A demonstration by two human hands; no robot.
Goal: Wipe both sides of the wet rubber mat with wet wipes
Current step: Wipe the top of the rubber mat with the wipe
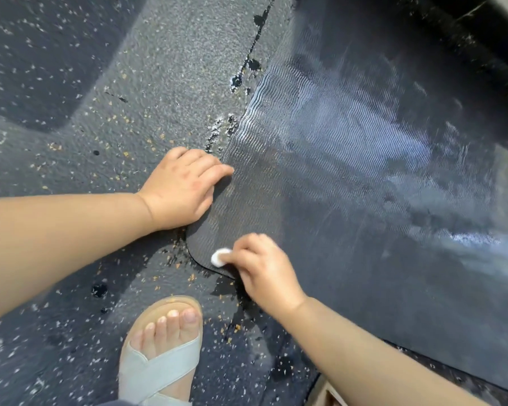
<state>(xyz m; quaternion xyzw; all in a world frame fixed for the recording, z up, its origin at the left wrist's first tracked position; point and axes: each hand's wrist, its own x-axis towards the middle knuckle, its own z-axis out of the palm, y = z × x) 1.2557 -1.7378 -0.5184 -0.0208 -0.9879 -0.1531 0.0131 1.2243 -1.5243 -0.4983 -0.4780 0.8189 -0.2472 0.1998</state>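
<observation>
A large black rubber mat [349, 177] with a fine wavy ribbed texture lies on the speckled floor and fills the right half of the view; wet sheen shows on its far part. My left hand [182, 186] rests on the mat's left edge, fingers bent over the rim. My right hand [264, 268] pinches a small white wadded wet wipe [220, 257] and presses it on the mat near its rounded near-left corner.
The dark speckled floor [147, 92] is wet in patches, with a cracked seam running along the mat's left side. My foot in a pale sandal [165, 347] stands just below the mat's corner. A dark wall or ledge [481, 30] rises at the top right.
</observation>
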